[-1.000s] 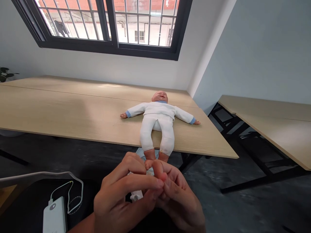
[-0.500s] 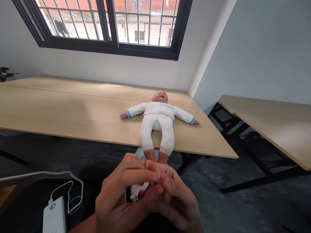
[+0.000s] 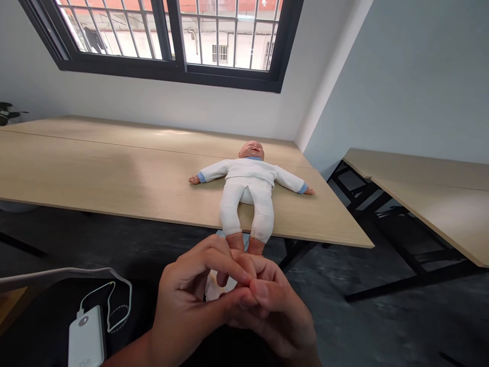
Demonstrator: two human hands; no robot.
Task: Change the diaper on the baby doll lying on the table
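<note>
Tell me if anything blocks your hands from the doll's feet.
Nothing visible does: the left hand and right hand sit right below the baby doll's feet. A small white item lies lower, between the hands.

The only view, worn on the person's head, looks forward and down from close above the bare left hand (image 3: 187, 306) and right hand (image 3: 277, 316) at 6 o'clock, facing across the pale wooden tabletop (image 3: 95, 163) toward the black-framed barred window (image 3: 168, 71) at 12 o'clock.
</note>
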